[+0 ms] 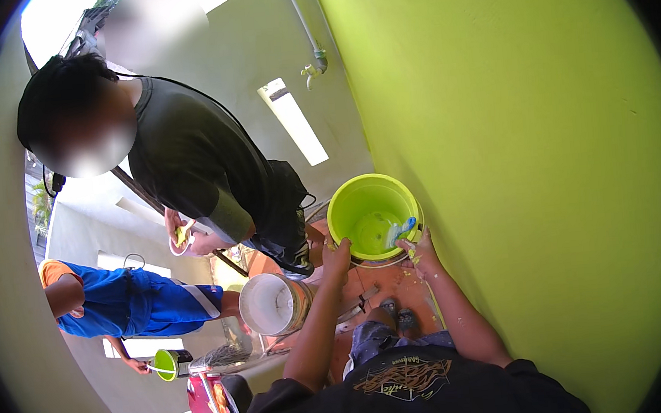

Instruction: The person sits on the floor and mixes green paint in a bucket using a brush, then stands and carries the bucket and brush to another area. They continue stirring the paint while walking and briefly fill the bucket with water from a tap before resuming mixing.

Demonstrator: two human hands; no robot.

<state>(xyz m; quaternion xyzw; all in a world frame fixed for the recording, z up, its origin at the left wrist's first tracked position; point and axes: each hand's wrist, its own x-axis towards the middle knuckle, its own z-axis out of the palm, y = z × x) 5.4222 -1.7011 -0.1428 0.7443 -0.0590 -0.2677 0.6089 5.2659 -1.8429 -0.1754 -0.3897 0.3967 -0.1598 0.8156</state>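
A lime-green bucket [371, 184] hangs in front of me, its open mouth tilted toward me. My left hand [337, 259] is closed on the near left of its rim. On the near right, my right hand [423, 255] grips the rim, with yellow-green smears on its skin. Inside the bucket, beside my right fingers, lies a blue-and-white thing [399, 232] whose kind I cannot make out. A thin handle curves below the bucket's rim. My palms and some fingertips are hidden.
A bright green wall [510, 115] rises close on my right. To the left, a co-worker in a dark shirt [193, 140] holds a small tub [181, 241]. Another person in blue [140, 299] holds a green-lined can [166, 365]. A whitish bucket [267, 305] stands on the reddish floor.
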